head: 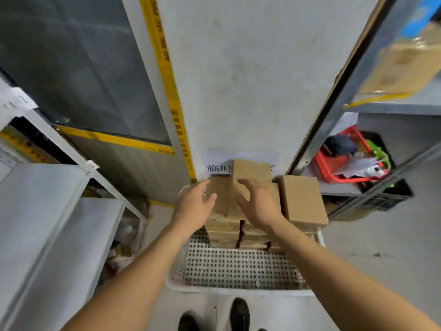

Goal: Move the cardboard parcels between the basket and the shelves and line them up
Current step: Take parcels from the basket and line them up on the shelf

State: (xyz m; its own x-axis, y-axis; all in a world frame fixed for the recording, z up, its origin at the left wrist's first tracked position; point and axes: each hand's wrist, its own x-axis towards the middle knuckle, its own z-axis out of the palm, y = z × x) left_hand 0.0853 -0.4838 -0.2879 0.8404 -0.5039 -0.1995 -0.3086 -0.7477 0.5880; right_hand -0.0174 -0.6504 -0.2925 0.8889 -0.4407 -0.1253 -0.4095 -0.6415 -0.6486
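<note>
Head view: the cardboard parcels (241, 211) stand stacked at the far end of the white perforated basket (236, 271), directly ahead of both hands. The topmost parcel (250, 179) sits tilted, between and just beyond the hands. The right hand (259, 203) is nearer it, fingers spread and relaxed at its near face; whether it touches, I cannot tell. The left hand (194, 205) hovers with fingers loose and parted over the left stack, gripping nothing. Parcels are matte brown, flat, boxy, sharp-edged. Grey metal shelves (47, 187) flank both sides.

Brown cardboard parcels (241, 206) stacked in white basket (238, 266)
</note>
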